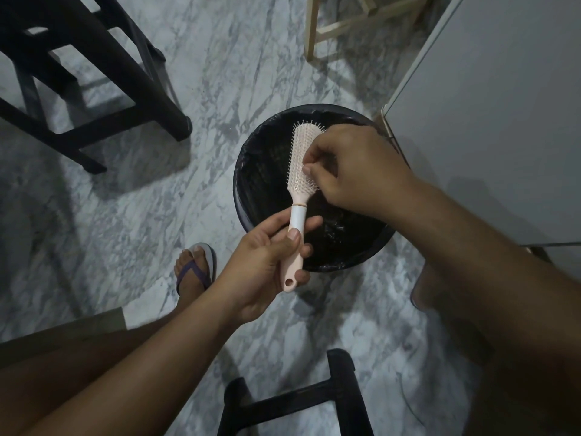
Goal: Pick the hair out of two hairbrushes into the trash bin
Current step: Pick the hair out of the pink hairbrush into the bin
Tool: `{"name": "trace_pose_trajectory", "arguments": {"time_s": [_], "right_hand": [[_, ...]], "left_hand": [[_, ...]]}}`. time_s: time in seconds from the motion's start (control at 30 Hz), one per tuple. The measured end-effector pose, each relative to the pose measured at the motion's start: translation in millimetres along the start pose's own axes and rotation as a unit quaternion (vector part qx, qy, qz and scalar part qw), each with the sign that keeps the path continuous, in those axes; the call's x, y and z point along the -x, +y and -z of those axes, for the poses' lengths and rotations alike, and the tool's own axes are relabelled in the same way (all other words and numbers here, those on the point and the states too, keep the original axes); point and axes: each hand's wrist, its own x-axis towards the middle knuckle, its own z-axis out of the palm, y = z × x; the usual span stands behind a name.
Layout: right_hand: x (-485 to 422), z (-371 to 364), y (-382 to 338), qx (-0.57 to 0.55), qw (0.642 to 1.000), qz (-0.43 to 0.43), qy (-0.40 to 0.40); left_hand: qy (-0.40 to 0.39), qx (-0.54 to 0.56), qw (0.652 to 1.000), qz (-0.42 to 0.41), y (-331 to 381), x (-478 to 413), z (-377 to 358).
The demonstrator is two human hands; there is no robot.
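My pale pink paddle hairbrush [304,158], with a white band on its handle and a hanging hole at the end, tilts bristles-up over my round black trash bin [251,171], which has a dark plastic liner and stands on the floor

Head view, steeply downward, close over the floor [132,190].

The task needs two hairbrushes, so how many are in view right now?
1. The pink hairbrush is held by its handle in the left hand over the trash bin. A second brush, if any, lies outside this view.
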Motion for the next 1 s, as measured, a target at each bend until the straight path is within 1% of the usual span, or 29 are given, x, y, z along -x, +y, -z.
{"name": "trace_pose_trajectory", "arguments": {"time_s": [0.1,0.2,0.33,0.4,0.47,0.53,0.6,0.63,0.67,0.7,0.73,0.8,0.83,0.87,1.0], "right_hand": [[4,3,-8,0.055,0.998,-0.009,-0.036],[7,0,-13,0.104,0.993,-0.02,-0.052],[9,-8,-16,0.148,0.988,-0.03,-0.03],[10,-14,-16,0.127,0.991,-0.03,-0.001],[9,-16,-15,0.092,0.995,-0.033,0.017],[4,-11,-11,-0.008,0.998,-0.044,0.042],[-4,2,-5,-0.11,0.985,-0.063,0.119],[-8,10,-1,-0.142,0.973,-0.066,0.169],[-10,17,3,-0.162,0.964,-0.064,0.2],[-12,21,7,-0.177,0.961,-0.065,0.201],[-12,23,9,-0.189,0.964,-0.073,0.17],[-10,18,14,-0.178,0.976,-0.095,0.077],[-10,16,15,-0.157,0.982,-0.1,0.045],[-9,14,16,-0.143,0.984,-0.102,0.029],[-10,21,19,-0.174,0.976,-0.112,0.066]], "left_hand": [[0.012,-0.055,0.998,-0.013,-2,0,2],[0.031,-0.086,0.996,-0.02,-4,0,3],[0.056,-0.117,0.991,-0.034,-3,1,5],[0.065,-0.127,0.989,-0.04,1,1,6],[0.056,-0.117,0.991,-0.037,4,0,6],[0.029,-0.081,0.996,-0.027,6,0,5],[0.004,-0.052,0.999,-0.015,7,1,4],[-0.006,-0.045,0.999,-0.01,7,1,4],[-0.016,-0.042,0.999,-0.005,7,1,4],[-0.024,-0.039,0.999,0.0,6,1,3],[-0.031,-0.037,0.999,0.005,5,1,2],[-0.04,-0.037,0.998,0.012,2,2,2],[-0.043,-0.039,0.998,0.018,0,2,2],[-0.046,-0.038,0.998,0.024,-2,3,2],[-0.063,-0.012,0.997,0.041,-8,6,3]]}}
